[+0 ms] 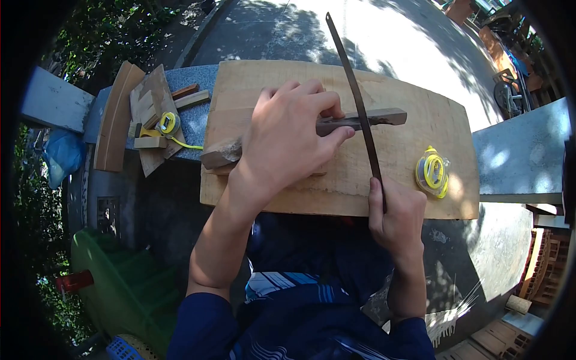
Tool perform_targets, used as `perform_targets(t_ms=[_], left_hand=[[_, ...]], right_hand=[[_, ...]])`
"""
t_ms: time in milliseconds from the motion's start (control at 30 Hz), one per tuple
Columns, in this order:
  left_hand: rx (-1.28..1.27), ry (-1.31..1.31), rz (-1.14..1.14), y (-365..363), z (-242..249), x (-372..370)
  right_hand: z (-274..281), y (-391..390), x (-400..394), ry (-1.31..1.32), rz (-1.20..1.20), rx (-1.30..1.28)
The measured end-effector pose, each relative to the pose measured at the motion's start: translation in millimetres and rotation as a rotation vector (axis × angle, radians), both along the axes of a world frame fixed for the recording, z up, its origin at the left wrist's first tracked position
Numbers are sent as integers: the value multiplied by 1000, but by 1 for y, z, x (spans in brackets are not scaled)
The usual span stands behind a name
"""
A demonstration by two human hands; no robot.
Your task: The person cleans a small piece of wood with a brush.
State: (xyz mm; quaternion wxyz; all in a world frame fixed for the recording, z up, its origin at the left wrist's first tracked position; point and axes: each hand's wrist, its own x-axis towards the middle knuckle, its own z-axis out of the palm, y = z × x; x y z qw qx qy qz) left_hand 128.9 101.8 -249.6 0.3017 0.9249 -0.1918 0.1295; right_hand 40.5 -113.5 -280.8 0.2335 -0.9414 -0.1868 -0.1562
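Observation:
My left hand [291, 135] is closed over a narrow dark wooden stick [390, 116], thumb and fingers gripping it from either side. A notch shows in the stick near its right end. In my right hand [397, 216] is the lower end of a long, thin, dark saw blade [351, 75]. The blade points up and away and crosses the stick just right of my left thumb. Below my left hand, a rough-ended wood block [222, 154] lies on the wide wooden board [252, 78], partly hidden by the hand.
A yellow tape measure [432, 173] sits on the board's right side. Left of the board, another yellow tape measure [169, 123] lies among wood offcuts [192, 99] and a curved wooden piece [118, 117]. A green plastic object [114, 288] stands at lower left.

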Motion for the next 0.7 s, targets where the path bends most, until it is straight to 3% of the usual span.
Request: perform_targets(t_ms=[267, 500, 700], left_hand=[[-10, -34, 38, -1, -3, -2], [5, -41, 1, -3, -1, -1], [-16, -18, 17, -2, 8, -3]], right_hand=[[9, -21, -53, 129, -8, -92], [1, 2, 6, 31, 10, 35], [8, -23, -57, 123, 18, -2]])
